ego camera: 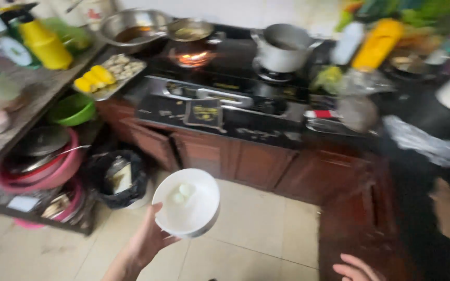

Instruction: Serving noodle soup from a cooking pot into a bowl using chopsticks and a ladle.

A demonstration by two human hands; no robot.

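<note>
White bowl (pixel 187 203), two pale round pieces inside, carried over the floor before the stove: we judge it light, rigid, breakable; left hand (pixel 144 242) cups its rim and underside, right hand (pixel 354 268) empty, fingers loosely curled.

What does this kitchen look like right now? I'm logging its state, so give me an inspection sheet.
Surface: dark counter, crowded.
Job's things: white bowl holding pale round pieces.
Clutter: tray of yellow pieces, green bowl, plastic bags.
Hands: left hand grips the bowl; right hand empty, fingers open.
Cables: nothing seen.
Surroundings: lit burner, grey pot, black bin bag on tiled floor.
</note>
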